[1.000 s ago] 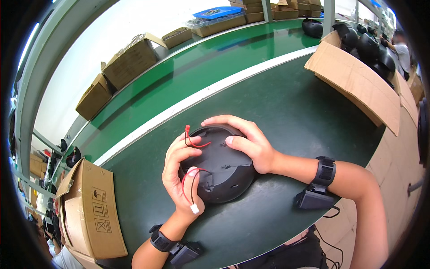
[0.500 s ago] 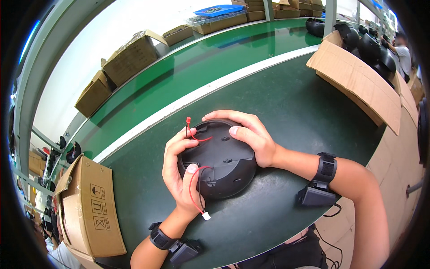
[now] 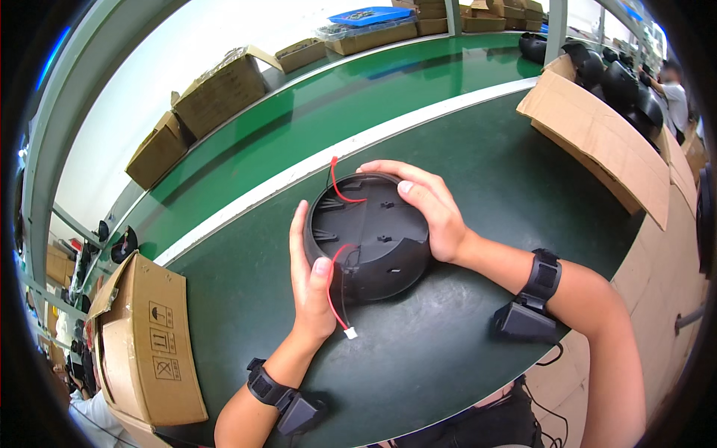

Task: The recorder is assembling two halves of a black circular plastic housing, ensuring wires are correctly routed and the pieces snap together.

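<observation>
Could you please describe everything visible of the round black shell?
The round black shell looks plastic, bowl-shaped, open side up, with ribs inside and a slot in its near side. Red and black wires emerge, one pair with a white plug. Over the green table, the right hand grips its right side; the left hand touches its left.

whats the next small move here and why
Probably lift the white connector with the left hand and lay it inside the round black shell: it hangs outside on red and black wires that pass beside the left thumb and might get pinched, while the right hand holds the rim.
</observation>
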`<move>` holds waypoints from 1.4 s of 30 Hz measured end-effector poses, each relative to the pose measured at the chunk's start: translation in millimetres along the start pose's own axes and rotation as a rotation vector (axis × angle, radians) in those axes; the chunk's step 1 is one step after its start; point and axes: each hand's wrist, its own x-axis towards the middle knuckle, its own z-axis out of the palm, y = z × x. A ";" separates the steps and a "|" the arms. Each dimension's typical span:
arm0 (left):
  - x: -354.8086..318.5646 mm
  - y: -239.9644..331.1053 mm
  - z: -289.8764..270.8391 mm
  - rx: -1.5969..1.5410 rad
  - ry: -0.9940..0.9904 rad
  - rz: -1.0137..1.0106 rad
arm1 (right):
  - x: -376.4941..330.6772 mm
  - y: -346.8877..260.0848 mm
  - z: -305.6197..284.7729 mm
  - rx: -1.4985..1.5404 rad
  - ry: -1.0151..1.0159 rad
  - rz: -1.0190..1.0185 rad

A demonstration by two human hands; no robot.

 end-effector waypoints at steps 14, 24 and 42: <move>2.9 -4.5 -14.6 -0.088 -0.186 0.032 | -0.8 -4.1 -3.6 -0.056 -0.054 0.018; 1.4 -4.4 -9.3 -0.072 -0.094 0.034 | 3.8 -10.5 -14.7 -0.230 -0.202 0.094; 27.4 54.0 -22.5 0.363 -0.414 0.330 | 1.3 -7.1 -9.6 -0.131 -0.162 0.054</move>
